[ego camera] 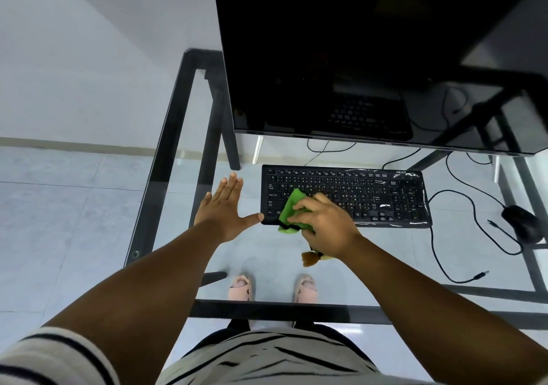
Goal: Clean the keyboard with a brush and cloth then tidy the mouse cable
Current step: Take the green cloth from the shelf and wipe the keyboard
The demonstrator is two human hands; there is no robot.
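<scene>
A black keyboard lies on the glass desk below the monitor. My right hand presses a green cloth onto the keyboard's left end. Under that wrist the brown bristles of a brush stick out on the glass. My left hand lies flat with fingers spread, its thumb touching the keyboard's front left corner. A black mouse sits at the right, and its loose cable curls across the glass to a free plug.
A large dark monitor stands over the back of the desk. Black frame bars run along the desk's left and front edges. My feet in pink sandals show through the glass. Other cables trail behind the keyboard.
</scene>
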